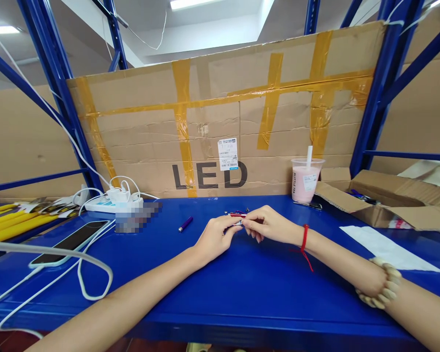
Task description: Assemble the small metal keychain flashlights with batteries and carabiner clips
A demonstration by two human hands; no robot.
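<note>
Both my hands meet at the middle of the blue table (242, 293). My left hand (214, 237) pinches the end of a small silver and blue part (238, 223). My right hand (269, 225) is closed on the same small part from the right, fingers curled. Just behind the fingers lies a small red piece (237, 214) on the table. A purple lighter-like stick (185, 224) rests to the left of my hands. What exactly the small part is I cannot make out.
A pink drink cup with a straw (306, 180) stands at the back right beside an open cardboard box (385, 200). A phone (71, 240), white cables (91, 278) and a power strip (112, 201) sit left. A white sheet (385, 247) lies right. A cardboard wall (223, 122) closes the back.
</note>
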